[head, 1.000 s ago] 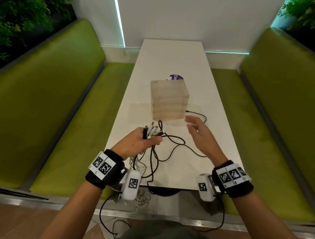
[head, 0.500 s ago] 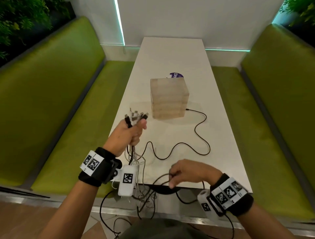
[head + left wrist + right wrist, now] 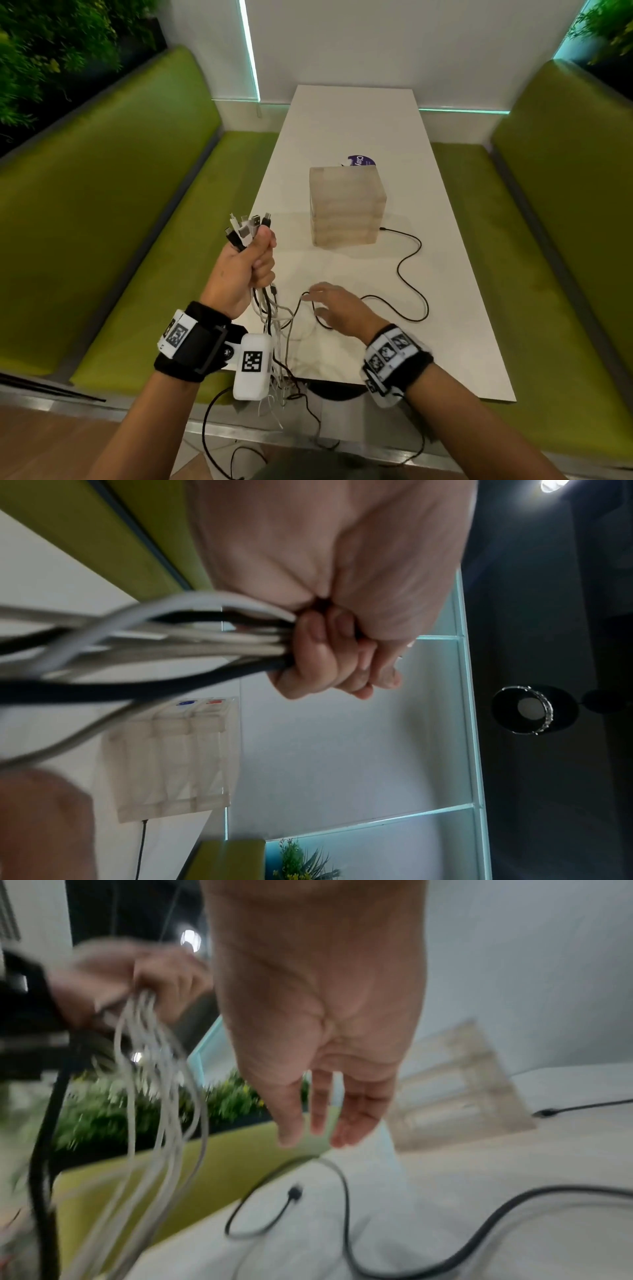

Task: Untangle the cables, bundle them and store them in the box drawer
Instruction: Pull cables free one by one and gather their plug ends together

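Head view: untangling step. Left hand [image 3: 245,270] fisted around the cables [image 3: 270,315], plugs up, tails hanging off the worktop [image 3: 462,308] edge. Right hand [image 3: 337,310] open, empty, over the loose black cable [image 3: 409,270]. Next: pinch it and gather; box [image 3: 346,205] looked unopened.

white table [image 3: 356,123] | green benches [image 3: 113,212] | purple disc [image 3: 360,160] behind box | plants [image 3: 51,44]
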A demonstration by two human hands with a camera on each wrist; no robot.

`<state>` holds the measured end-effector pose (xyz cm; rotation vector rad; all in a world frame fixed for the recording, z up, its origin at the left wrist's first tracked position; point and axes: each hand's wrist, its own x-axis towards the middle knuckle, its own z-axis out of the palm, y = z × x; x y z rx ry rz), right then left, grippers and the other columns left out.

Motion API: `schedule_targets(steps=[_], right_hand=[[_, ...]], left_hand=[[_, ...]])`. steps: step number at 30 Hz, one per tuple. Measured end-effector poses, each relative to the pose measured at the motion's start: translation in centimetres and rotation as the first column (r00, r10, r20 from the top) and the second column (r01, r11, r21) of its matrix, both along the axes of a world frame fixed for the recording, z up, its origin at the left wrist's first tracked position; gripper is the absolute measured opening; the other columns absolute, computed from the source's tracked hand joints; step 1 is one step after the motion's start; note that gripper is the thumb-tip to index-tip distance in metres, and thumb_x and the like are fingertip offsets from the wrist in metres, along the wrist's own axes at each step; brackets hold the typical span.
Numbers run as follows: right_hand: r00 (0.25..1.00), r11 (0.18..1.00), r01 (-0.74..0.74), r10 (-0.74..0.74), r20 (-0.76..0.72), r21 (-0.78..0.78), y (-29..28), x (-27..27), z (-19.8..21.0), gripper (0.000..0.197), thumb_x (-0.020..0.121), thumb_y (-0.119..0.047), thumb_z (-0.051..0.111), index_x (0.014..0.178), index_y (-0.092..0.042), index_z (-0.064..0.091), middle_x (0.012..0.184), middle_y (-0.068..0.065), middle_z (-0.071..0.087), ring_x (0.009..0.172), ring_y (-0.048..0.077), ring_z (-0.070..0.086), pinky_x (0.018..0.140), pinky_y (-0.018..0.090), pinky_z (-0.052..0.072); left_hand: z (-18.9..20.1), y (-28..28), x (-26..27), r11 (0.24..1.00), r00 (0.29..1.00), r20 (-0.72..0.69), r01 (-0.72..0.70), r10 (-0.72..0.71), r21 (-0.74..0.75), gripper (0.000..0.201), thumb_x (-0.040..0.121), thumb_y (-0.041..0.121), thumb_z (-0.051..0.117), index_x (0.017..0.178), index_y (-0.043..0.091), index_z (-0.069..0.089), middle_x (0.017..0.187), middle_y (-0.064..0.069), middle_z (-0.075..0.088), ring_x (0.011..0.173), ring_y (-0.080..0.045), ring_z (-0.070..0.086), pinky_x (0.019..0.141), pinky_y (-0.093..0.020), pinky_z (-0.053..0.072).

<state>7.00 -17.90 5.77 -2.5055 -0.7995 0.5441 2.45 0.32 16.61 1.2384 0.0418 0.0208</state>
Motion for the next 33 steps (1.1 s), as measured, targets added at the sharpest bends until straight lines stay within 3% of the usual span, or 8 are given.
schedule_targets(steps=[2, 5, 10, 13, 16, 21, 28, 33], right_hand=[[0.993, 0.993, -0.114, 0.114, 0.007, -0.043, 2.4, 0.1, -1.1, 0.043, 0.093, -0.020, 0.055, 0.135, -0.024, 0.051, 0.145, 0.002, 0.043, 0.126, 0.025, 0.041, 0.104, 0.037, 0.035], [0.981, 0.969, -0.172, 0.185, 0.060, -0.177, 3.9, -0.2, -2.7, 0.029, 0.092, -0.026, 0.056, 0.118, -0.018, 0.065, 0.120, 0.007, 0.060, 0.115, 0.028, 0.048, 0.087, 0.036, 0.040], [0.973, 0.966, 0.222, -0.229, 0.042, 0.134, 1.2, 1.2, -1.4, 0.018, 0.093, -0.016, 0.052, 0.094, -0.014, 0.070, 0.099, 0.008, 0.066, 0.094, 0.026, 0.061, 0.080, 0.032, 0.044], [0.866, 0.680, 0.477, -0.472, -0.166, 0.557, -0.7, 1.4, 2.3, 0.014, 0.093, -0.012, 0.055, 0.084, -0.014, 0.064, 0.078, -0.002, 0.063, 0.069, 0.011, 0.057, 0.068, 0.024, 0.043], [0.890, 0.530, 0.434, -0.379, -0.254, 0.729, -1.4, -0.1, 6.0, 0.015, 0.094, -0.008, 0.053, 0.083, -0.014, 0.062, 0.075, -0.005, 0.061, 0.066, 0.007, 0.054, 0.063, 0.019, 0.043], [0.958, 0.638, 0.285, -0.216, -0.189, 0.715, -1.4, -2.1, 7.1, 0.012, 0.094, -0.010, 0.055, 0.086, -0.015, 0.063, 0.073, -0.003, 0.056, 0.069, 0.007, 0.049, 0.067, 0.018, 0.041], [0.952, 0.836, 0.201, -0.044, -0.302, 0.511, -1.6, -3.0, 6.9, 0.018, 0.096, -0.027, 0.052, 0.087, -0.019, 0.065, 0.068, -0.008, 0.052, 0.059, 0.011, 0.042, 0.057, 0.022, 0.036], [0.882, 0.948, 0.085, 0.071, -0.466, 0.305, -2.8, -2.7, 6.7, 0.032, 0.099, -0.034, 0.044, 0.083, -0.012, 0.062, 0.068, -0.004, 0.055, 0.044, 0.005, 0.039, 0.048, 0.017, 0.034]], left_hand=[[0.0, 0.0, -0.1, 0.999, 0.999, -0.016, -0.031, 0.031, -0.010, 0.026, 0.090, 0.034, 0.050, 0.076, 0.012, 0.048, 0.053, 0.009, 0.023, 0.041, -0.004, 0.018, 0.038, -0.017, 0.016], [-0.3, 0.2, -0.2, 0.998, 0.999, -0.018, -0.050, 0.049, -0.025, 0.022, 0.092, 0.019, 0.056, 0.072, 0.018, 0.046, 0.064, 0.002, 0.017, 0.043, -0.005, 0.018, 0.039, -0.019, 0.016], [-1.8, 0.7, 0.1, 0.992, 0.984, -0.130, -0.123, 0.121, -0.009, 0.020, 0.096, 0.018, 0.053, 0.076, 0.013, 0.051, 0.056, 0.006, 0.020, 0.045, -0.007, 0.017, 0.041, -0.021, 0.014], [-2.8, 0.2, 0.6, 0.989, 0.971, -0.199, -0.143, 0.135, -0.025, 0.026, 0.098, 0.024, 0.050, 0.078, 0.009, 0.053, 0.054, 0.005, 0.031, 0.041, -0.006, 0.024, 0.040, -0.019, 0.020], [-2.9, -0.9, 1.2, 0.991, 0.964, -0.240, -0.125, 0.113, -0.036, 0.028, 0.099, 0.026, 0.047, 0.078, 0.008, 0.053, 0.064, -0.005, 0.060, 0.049, -0.012, 0.057, 0.045, -0.019, 0.043], [-2.3, -2.0, 1.9, 0.986, 0.973, -0.227, -0.066, 0.030, -0.150, 0.031, 0.100, 0.026, 0.043, 0.084, 0.002, 0.055, 0.091, -0.024, 0.072, 0.087, -0.035, 0.072, 0.070, -0.041, 0.059], [-0.4, -1.8, 2.1, 0.917, 0.978, -0.208, -0.106, 0.026, -0.385, 0.030, 0.102, 0.025, 0.038, 0.100, 0.001, 0.056, 0.054, 0.001, 0.053, 0.074, -0.021, 0.071, 0.077, -0.040, 0.059], [0.8, -0.9, 2.2, 0.877, 0.980, -0.180, -0.160, 0.086, -0.454, 0.026, 0.100, 0.029, 0.040, 0.083, 0.013, 0.051, 0.054, 0.007, 0.048, 0.053, -0.007, 0.053, 0.058, -0.020, 0.053]])
